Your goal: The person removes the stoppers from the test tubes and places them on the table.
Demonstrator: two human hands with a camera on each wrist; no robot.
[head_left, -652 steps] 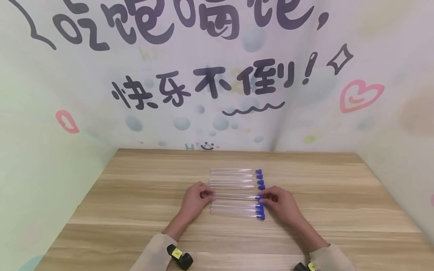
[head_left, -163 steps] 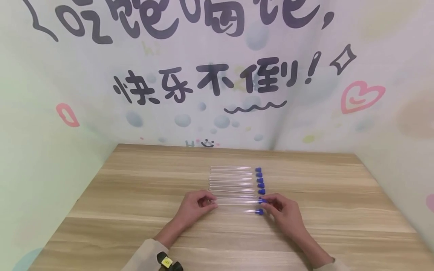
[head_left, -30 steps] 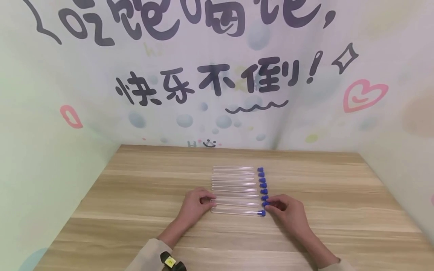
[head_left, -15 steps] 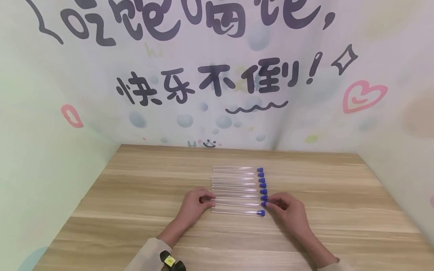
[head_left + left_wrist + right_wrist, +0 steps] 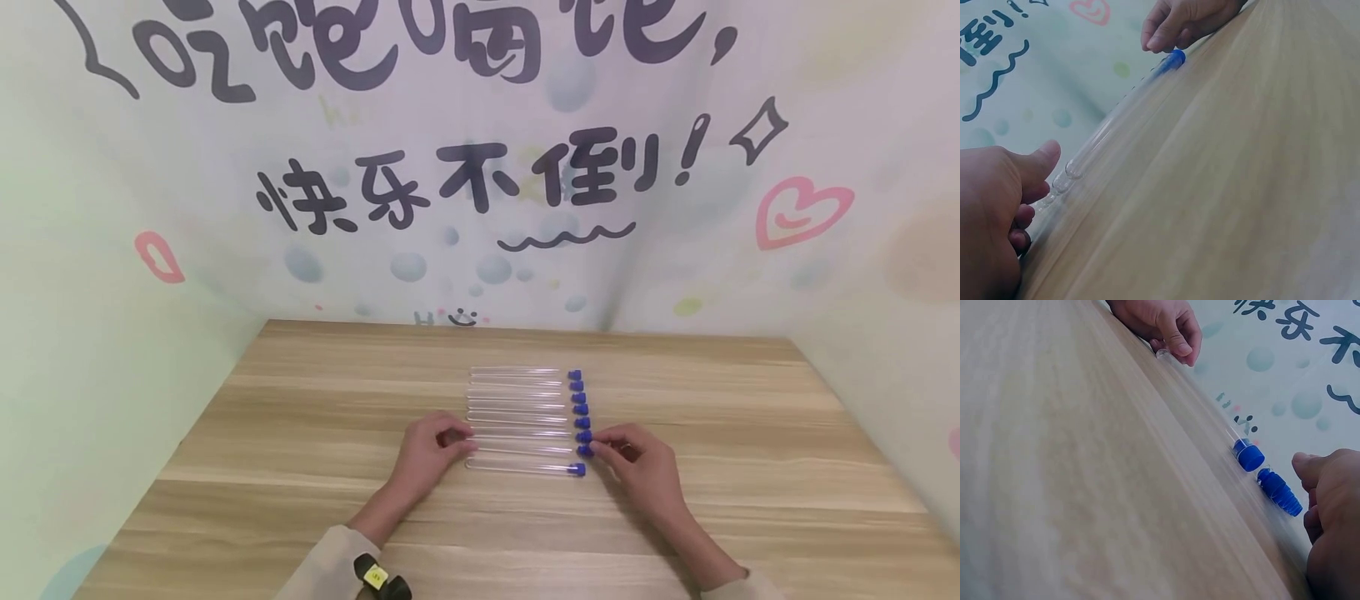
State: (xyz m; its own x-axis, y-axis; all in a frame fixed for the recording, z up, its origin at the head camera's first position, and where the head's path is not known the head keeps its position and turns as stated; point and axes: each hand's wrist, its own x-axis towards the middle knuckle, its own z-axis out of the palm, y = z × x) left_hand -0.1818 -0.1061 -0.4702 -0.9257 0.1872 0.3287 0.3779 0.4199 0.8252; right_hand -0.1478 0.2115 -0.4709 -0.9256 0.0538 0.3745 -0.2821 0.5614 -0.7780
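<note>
Several clear glass test tubes [image 5: 517, 407] lie side by side on the wooden table, round ends to the left. Blue stoppers [image 5: 581, 410] sit just off their mouths at the right; only the nearest tube [image 5: 517, 467] has its stopper [image 5: 577, 470] in. My left hand [image 5: 426, 457] is at the round end of the second-nearest tube [image 5: 525, 451]; in the left wrist view its thumb [image 5: 1049, 151] stands apart from the glass. Beside that tube's loose stopper [image 5: 585, 451] is my right hand [image 5: 643, 473], its thumb [image 5: 1305, 464] off the stopper in the right wrist view.
The wooden table [image 5: 315, 400] runs back to a white printed cloth [image 5: 345, 275] with dark lettering, and similar pale cloth stands at both sides. A black wrist device [image 5: 382, 577] with a yellow label sits at the left sleeve.
Since the oldest frame, stoppers have come out of several nearer tubes. The second-nearest tube's stopper was still in 5.4 s ago and now lies apart. My right fingers have just eased off it.
</note>
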